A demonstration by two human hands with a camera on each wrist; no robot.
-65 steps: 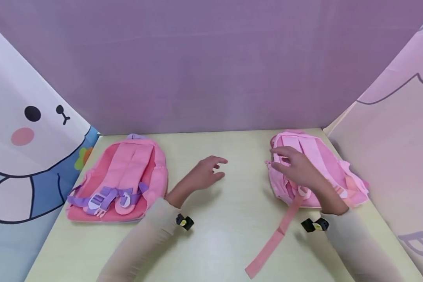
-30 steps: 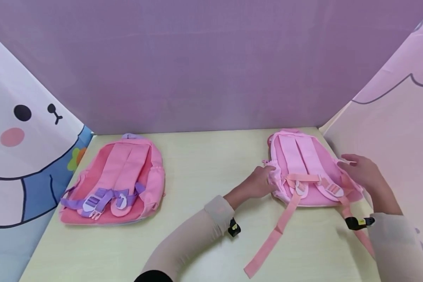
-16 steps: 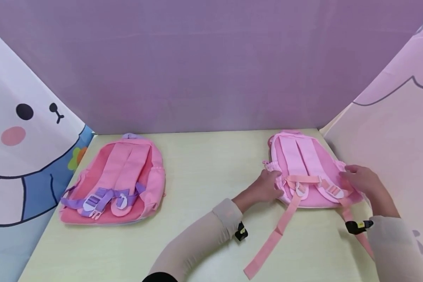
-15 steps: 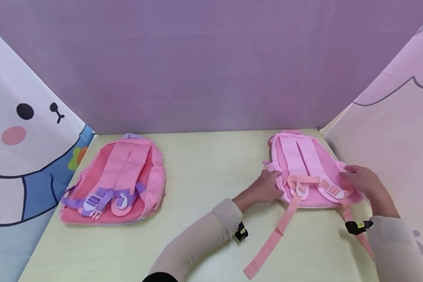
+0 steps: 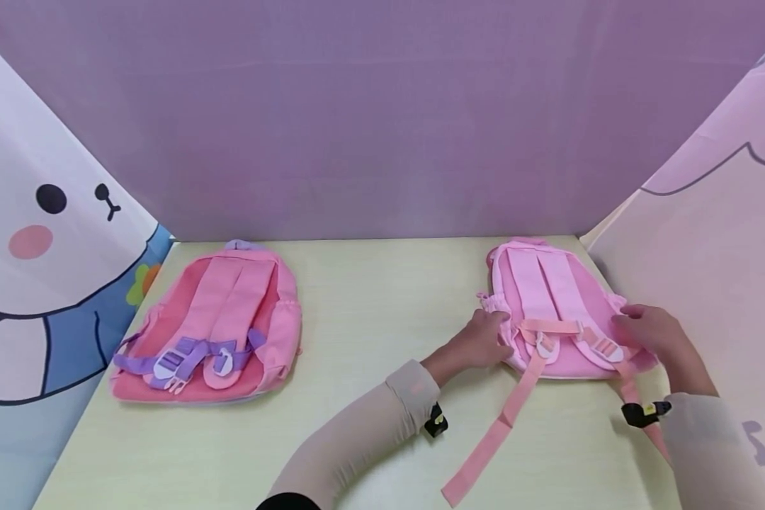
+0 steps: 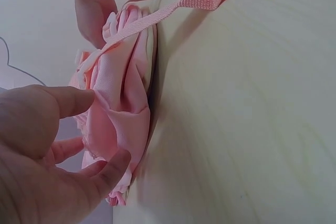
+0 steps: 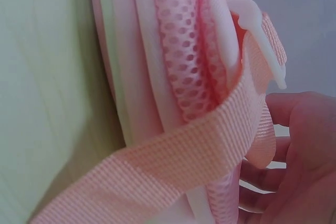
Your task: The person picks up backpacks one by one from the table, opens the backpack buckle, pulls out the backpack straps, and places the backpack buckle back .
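A light pink backpack (image 5: 551,283) lies on the right side of the table, its shoulder straps facing up and its loose webbing strap (image 5: 494,439) trailing toward me. At its left side is my left hand (image 5: 481,338). The left wrist view shows that thumb and fingers spread against the pink fabric (image 6: 131,129), not closed round it. My right hand (image 5: 656,329) touches the bag's right side. In the right wrist view, its fingers (image 7: 262,179) reach behind the webbing (image 7: 199,150), fairly straight; their tips are hidden by the bag.
A second, darker pink backpack (image 5: 236,290) with purple straps and white buckles lies on the left of the table. The pale tabletop (image 5: 370,304) meets a purple backdrop (image 5: 382,120) at the back. Printed side panels (image 5: 727,283) flank it.
My left hand has moved right from mid-table to the light pink backpack's left side. My right hand has gone from above that bag to its right side. Both hold nearly still lately.
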